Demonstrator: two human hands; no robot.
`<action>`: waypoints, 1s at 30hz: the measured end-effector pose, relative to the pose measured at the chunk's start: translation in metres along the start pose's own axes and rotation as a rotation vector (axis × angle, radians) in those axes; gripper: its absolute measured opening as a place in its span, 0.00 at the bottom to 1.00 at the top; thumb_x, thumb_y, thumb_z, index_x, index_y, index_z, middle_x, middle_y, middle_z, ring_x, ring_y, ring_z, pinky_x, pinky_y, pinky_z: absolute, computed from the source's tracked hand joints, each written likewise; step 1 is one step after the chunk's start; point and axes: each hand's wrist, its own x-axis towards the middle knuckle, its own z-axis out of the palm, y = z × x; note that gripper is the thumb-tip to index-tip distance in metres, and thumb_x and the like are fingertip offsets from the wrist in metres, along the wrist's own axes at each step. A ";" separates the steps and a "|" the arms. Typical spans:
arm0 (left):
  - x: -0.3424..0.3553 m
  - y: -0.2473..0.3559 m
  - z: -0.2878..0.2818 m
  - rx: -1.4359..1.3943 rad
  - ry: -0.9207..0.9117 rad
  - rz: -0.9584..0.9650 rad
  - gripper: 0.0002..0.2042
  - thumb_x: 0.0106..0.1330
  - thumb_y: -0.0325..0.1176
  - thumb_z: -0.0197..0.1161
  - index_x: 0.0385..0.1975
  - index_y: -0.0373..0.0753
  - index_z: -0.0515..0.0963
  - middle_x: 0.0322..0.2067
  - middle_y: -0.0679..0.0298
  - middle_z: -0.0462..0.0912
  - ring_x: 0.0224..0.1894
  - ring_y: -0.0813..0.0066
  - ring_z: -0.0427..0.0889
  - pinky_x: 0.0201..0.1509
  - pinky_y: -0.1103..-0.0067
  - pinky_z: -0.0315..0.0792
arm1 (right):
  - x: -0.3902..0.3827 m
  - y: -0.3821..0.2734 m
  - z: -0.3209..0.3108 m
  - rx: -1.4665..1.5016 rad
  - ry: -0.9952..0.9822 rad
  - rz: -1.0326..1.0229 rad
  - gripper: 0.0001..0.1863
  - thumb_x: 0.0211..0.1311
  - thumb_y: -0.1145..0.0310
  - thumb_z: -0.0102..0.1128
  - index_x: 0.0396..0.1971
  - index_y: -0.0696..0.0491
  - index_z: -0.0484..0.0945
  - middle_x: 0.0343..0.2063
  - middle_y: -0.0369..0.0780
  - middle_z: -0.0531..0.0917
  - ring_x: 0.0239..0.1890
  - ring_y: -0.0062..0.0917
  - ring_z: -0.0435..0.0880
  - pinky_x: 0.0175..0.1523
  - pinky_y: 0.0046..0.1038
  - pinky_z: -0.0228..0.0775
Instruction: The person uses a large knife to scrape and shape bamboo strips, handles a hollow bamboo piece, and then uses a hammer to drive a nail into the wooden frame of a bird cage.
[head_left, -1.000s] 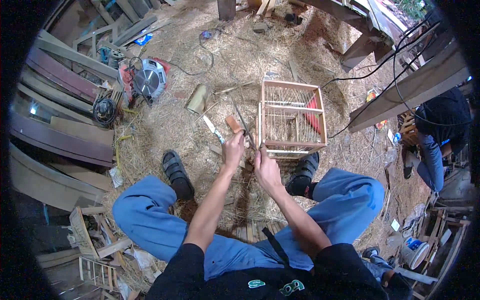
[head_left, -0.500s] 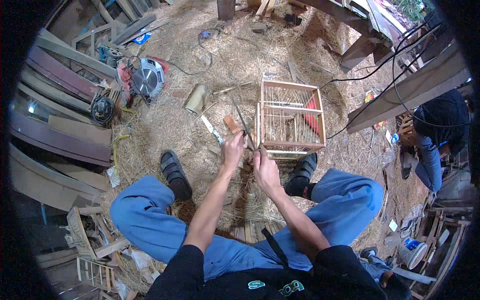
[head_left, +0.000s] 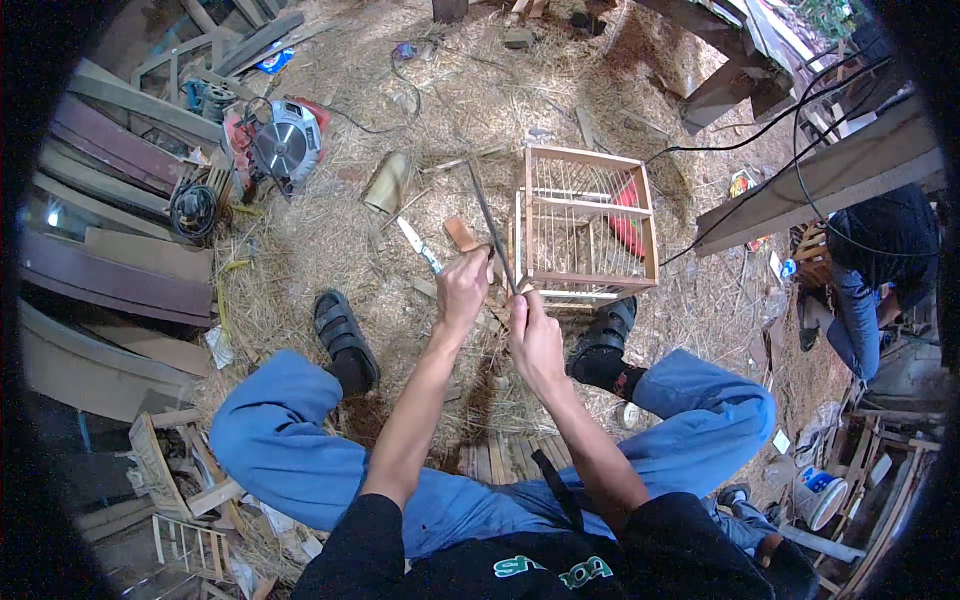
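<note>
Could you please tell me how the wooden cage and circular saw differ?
The wooden cage is a box of slats and thin bars; the circular saw is a power tool with a round blade. The cage is mostly brown, the saw grey and red. Both show red.

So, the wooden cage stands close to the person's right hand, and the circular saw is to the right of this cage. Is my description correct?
Not entirely: the circular saw is to the left of the wooden cage, not to the right, as the head view shows. The cage does stand close to the person's right hand.
</note>
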 end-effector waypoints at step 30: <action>-0.006 -0.002 0.002 -0.082 0.031 -0.008 0.08 0.63 0.22 0.62 0.41 0.32 0.82 0.37 0.50 0.86 0.37 0.55 0.87 0.40 0.69 0.81 | -0.004 0.001 0.003 0.012 -0.003 0.030 0.16 0.76 0.56 0.40 0.41 0.54 0.71 0.24 0.61 0.80 0.30 0.62 0.80 0.37 0.59 0.71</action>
